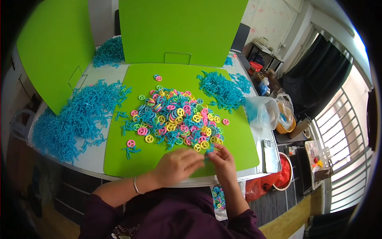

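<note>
My right hand is closed at the front edge of a green board, its thumb and fingers pinching a small blue plastic piece. Beside it, my left hand is smeared by motion, with its fingers stretched toward the right hand; I see nothing held in it. Just beyond both hands spreads a heap of small plastic wheels in pink, yellow, green and blue, mixed with blue branched pieces. A pink wheel lies apart on the left, above a loose blue piece.
Large piles of blue pieces lie at left, back left and right. Green panels stand upright behind and left. A clear plastic bag and a phone-like object sit at the table's right edge.
</note>
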